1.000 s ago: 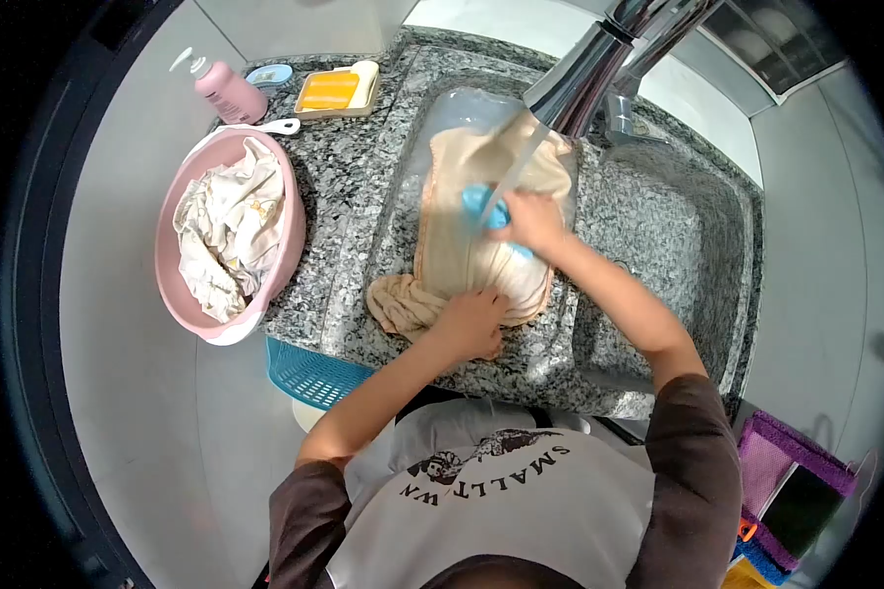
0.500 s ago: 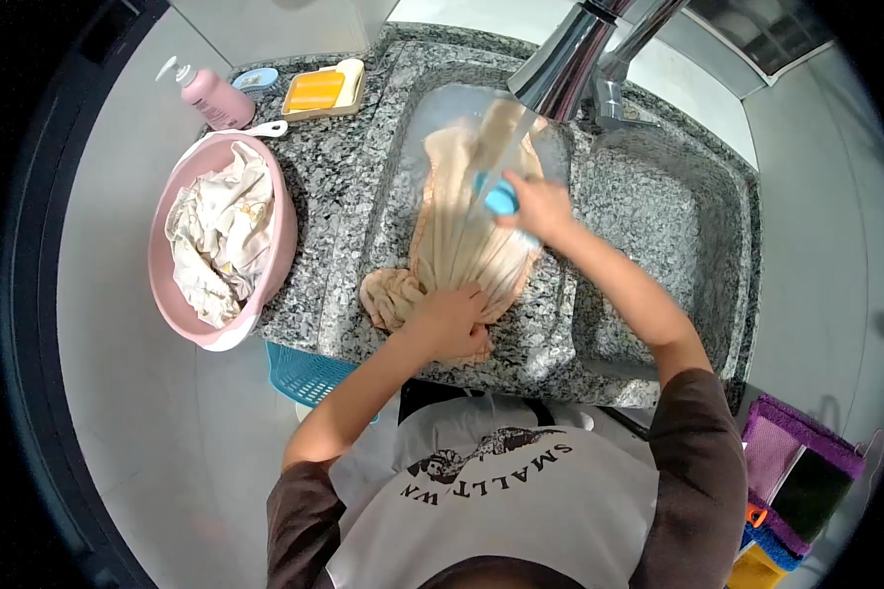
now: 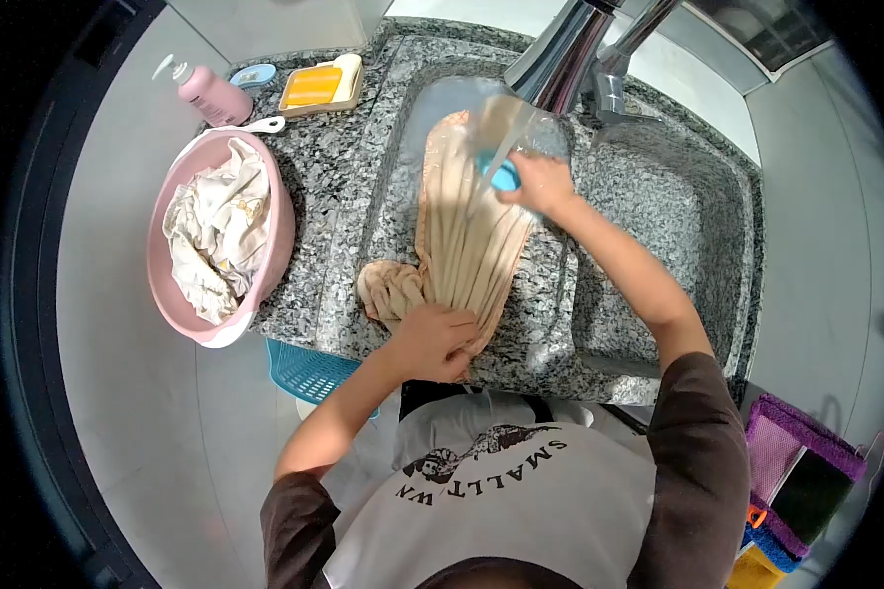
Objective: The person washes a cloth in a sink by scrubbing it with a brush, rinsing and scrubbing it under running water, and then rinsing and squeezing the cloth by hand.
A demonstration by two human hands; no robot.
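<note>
A wet beige cloth with an orange-stitched edge lies stretched in pleats over the granite, its upper part in the left sink basin. Near the counter's front edge, my left hand is closed on the gathered lower end; a bunched piece sits just left of it. My right hand is closed round a blue scrubbing brush above the cloth's upper right part. The brush's underside is hidden and the area is blurred. Water runs from the chrome faucet beside the brush.
On the left, a pink basin holds white clothes. Behind it stand a pink pump bottle, a small blue dish and a soap tray with orange and white bars. A second sink basin is on the right.
My left hand has shifted slightly left and down, and the cloth's pleats look straighter and tighter. My right hand has moved slightly up with the brush.
</note>
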